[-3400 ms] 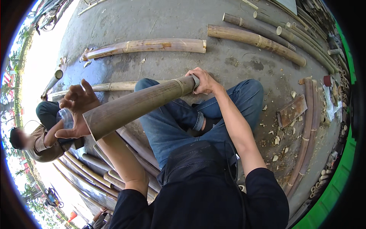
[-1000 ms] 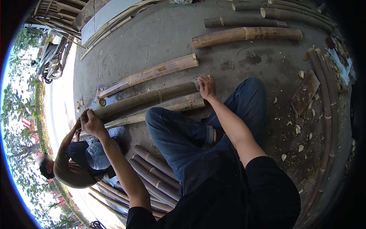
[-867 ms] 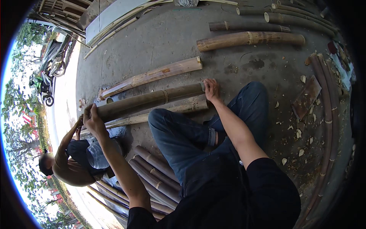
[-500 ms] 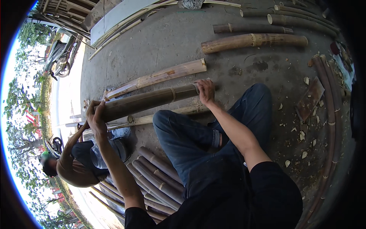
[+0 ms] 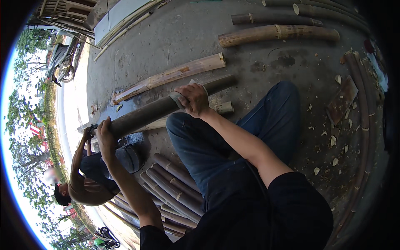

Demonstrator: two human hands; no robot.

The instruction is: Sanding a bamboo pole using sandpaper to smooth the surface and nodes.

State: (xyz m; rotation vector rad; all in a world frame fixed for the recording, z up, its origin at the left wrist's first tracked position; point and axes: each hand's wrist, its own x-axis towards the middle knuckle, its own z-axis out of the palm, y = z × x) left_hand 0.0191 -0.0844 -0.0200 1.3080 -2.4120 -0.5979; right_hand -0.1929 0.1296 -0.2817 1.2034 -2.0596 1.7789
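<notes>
Since half a second ago the right hand (image 5: pixel 192 99) has slid inward along the dark bamboo pole (image 5: pixel 164 107), away from its far cut end and toward the middle, and the pole now lies a little lower across the view. That hand rests on top of the pole with its fingers (image 5: pixel 183 92) curled over a pale pad or rag pressed against the bark (what exactly the pad is cannot be told). The left hand (image 5: pixel 105 134) grips the near end of the same pole, fingers wrapped shut around it from the side. The pole runs slantwise above the concrete floor (image 5: pixel 175 37), over the person's bent knee in blue jeans (image 5: pixel 216 154), its far end pointing up and right. Just beyond it, a split pale bamboo length (image 5: pixel 171 76) lies on the floor roughly parallel, and a shorter pale piece (image 5: pixel 216 108) shows under the pole near the right hand. Farther off, near the top, a thick tan pole (image 5: pixel 277 33) lies well apart from the work. A bundle of brown bamboo poles (image 5: pixel 175 191) is stacked on the floor just beside the left forearm. At the lower left another person (image 5: pixel 89 175) crouches, one hand raised close to the pole's near end. Wood chips (image 5: pixel 333 141) are scattered over the floor at right.
</notes>
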